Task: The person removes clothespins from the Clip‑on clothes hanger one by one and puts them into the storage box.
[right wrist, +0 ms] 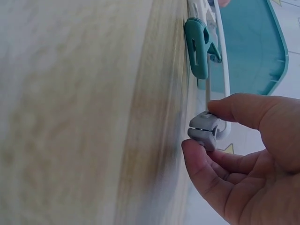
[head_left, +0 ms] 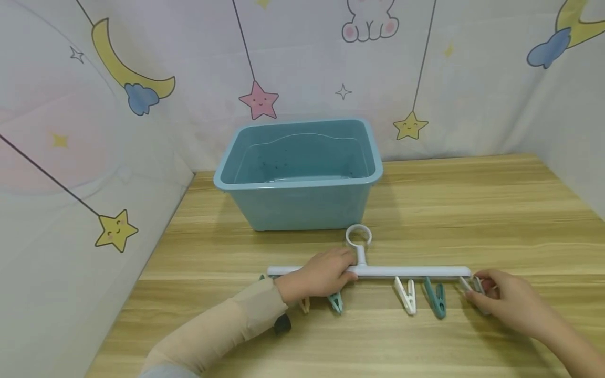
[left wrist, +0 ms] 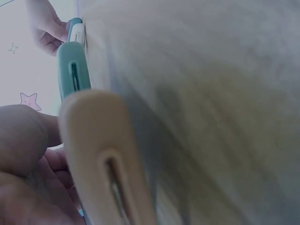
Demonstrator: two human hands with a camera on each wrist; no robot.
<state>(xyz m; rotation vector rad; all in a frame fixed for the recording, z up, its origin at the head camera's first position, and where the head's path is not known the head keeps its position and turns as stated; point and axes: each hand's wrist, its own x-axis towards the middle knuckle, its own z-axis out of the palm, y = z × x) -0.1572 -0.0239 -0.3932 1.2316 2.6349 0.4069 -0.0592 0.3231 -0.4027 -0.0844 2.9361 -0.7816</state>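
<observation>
A white clip hanger (head_left: 411,271) with a ring hook (head_left: 358,236) lies across the wooden table. My left hand (head_left: 326,274) holds its bar just left of the hook. At the bar's right end my right hand (head_left: 512,302) pinches a grey clothespin (right wrist: 204,129) between thumb and fingers. A white clothespin (head_left: 406,297) and a dark teal clothespin (head_left: 436,299) hang from the bar between the hands. By the left hand are a light teal clothespin (head_left: 335,303) and a beige one (left wrist: 101,150), large in the left wrist view. The left forearm partly hides the bar's left end.
Behind the hanger stands a blue plastic tub (head_left: 298,205), its open top facing up. A pale cloth backdrop (head_left: 302,63) printed with stars and moons encloses the back and sides of the table (head_left: 472,210).
</observation>
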